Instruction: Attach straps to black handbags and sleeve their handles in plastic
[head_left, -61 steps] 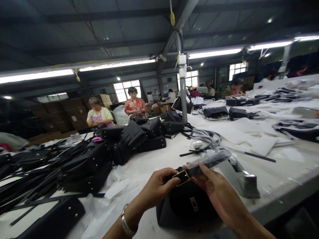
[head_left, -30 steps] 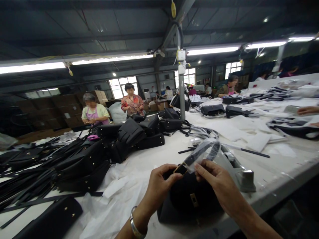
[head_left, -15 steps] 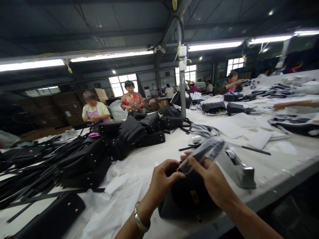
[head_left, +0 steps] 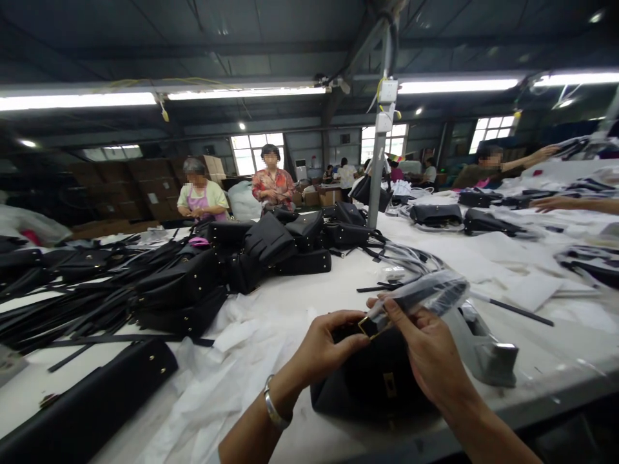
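A black handbag [head_left: 353,390] with a gold clasp [head_left: 389,385] stands on the table before me. My right hand [head_left: 438,361] is closed around a strap wrapped in clear plastic [head_left: 435,293], just above the bag. My left hand [head_left: 322,348], a silver bangle on its wrist, pinches a gold metal ring [head_left: 363,325] at the strap's near end. Its fingertips are partly hidden behind the ring and the bag's top. A grey tape dispenser [head_left: 498,364] sits right of my right hand.
Black handbags [head_left: 271,248] are piled at centre left, with loose black straps [head_left: 91,299] beside them. White wrapping sheets [head_left: 232,361] lie left of my hands. A metal post [head_left: 377,183] rises from the table. Co-workers stand across it; another person's arm [head_left: 575,205] reaches in from the right.
My view has turned left and levelled, so the scene sits further right. More of the gold ring shows between my hands. Both hands keep their hold.
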`<state>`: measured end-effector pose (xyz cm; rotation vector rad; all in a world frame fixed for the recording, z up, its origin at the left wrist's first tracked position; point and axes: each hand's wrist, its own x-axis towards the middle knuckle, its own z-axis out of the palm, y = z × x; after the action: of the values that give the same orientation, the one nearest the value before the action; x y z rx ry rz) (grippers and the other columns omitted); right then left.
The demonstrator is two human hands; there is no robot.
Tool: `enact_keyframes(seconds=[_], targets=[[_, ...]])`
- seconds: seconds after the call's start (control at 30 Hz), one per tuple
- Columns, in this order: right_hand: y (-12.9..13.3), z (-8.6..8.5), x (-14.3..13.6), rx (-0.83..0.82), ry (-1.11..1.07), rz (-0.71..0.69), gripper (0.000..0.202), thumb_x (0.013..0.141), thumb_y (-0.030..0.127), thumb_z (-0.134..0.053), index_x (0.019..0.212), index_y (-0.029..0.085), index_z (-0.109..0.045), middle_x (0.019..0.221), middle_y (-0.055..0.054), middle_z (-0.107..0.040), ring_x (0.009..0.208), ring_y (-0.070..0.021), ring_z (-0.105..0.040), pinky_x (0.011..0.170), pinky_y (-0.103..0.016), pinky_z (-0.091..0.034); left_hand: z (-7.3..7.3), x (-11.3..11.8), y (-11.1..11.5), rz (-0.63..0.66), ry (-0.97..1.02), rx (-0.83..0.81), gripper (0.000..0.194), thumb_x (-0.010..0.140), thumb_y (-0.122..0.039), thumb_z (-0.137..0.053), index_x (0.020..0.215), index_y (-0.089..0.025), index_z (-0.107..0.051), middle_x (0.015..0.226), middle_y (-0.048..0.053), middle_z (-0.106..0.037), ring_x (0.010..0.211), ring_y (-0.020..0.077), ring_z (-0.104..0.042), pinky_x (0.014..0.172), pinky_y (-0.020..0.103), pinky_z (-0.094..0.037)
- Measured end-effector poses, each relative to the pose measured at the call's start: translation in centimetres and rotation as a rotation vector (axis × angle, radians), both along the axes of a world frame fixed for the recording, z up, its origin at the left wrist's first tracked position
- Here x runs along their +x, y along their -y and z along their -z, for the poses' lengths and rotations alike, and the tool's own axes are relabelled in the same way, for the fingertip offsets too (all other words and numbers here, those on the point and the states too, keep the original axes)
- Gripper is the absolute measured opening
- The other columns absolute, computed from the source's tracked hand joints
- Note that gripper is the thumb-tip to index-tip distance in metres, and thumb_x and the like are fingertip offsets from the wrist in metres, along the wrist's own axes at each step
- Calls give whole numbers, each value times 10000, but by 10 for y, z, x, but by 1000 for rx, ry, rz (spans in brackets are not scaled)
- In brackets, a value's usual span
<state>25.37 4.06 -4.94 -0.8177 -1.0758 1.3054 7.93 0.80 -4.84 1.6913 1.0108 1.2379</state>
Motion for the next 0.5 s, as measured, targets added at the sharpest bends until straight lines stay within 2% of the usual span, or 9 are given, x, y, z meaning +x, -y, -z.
enact_keyframes(seconds=[0.07, 0.17, 0.23, 0.3, 0.37, 0.43, 0.5], targets=[[0, 0, -2, -11, -23, 8, 384, 782, 447, -779, 1062, 188, -733, 1018, -82, -774, 914, -255, -725, 833, -358, -576, -1, 3, 0, -21, 19, -24, 281, 786, -255, -758, 1044, -145, -745, 1021, 82, -761, 948, 234, -681, 866, 302, -504], [1, 1, -5, -41, -81, -4, 369, 740, 436, -815, 984, 172, -732, 929, -73, -777, 801, -239, -731, 717, -329, -593, 0, 2, 0, -103, -62, -6, 259, 747, -301, -797, 940, -132, -760, 882, 62, -756, 829, 208, -657, 767, 276, -483], [3, 0, -7, -64, -119, -21, 345, 725, 411, -832, 947, 168, -727, 869, -61, -774, 773, -226, -728, 684, -308, -593, 2, 0, -1, -107, -79, -13, 276, 781, -383, -766, 878, -125, -757, 830, 52, -733, 784, 189, -633, 731, 265, -465], [6, -3, -8, -98, -146, -48, 335, 720, 387, -841, 945, 170, -720, 836, -51, -768, 763, -218, -724, 657, -291, -594, 3, -3, -2, -11, 35, -125, 409, 875, -506, -629, 866, -111, -735, 799, 60, -708, 746, 180, -628, 705, 269, -469], [7, -7, -8, -124, -162, -72, 357, 706, 382, -851, 962, 174, -714, 842, -47, -763, 743, -213, -720, 612, -280, -593, 2, -5, -5, 148, 183, -290, 488, 914, -566, -538, 900, -105, -700, 804, 68, -694, 726, 179, -638, 691, 277, -481], [8, -11, -8, -133, -166, -90, 393, 685, 385, -863, 984, 180, -710, 876, -45, -760, 723, -208, -715, 565, -272, -589, -1, -7, -8, 278, 270, -397, 454, 872, -562, -616, 923, -113, -663, 837, 64, -684, 740, 171, -636, 704, 269, -476], [9, -14, -7, -124, -159, -99, 404, 684, 392, -862, 995, 186, -707, 911, -43, -756, 717, -200, -710, 540, -262, -583, -4, -9, -13, 348, 282, -437, 408, 817, -516, -713, 886, -120, -642, 836, 37, -655, 733, 132, -593, 694, 225, -435]])
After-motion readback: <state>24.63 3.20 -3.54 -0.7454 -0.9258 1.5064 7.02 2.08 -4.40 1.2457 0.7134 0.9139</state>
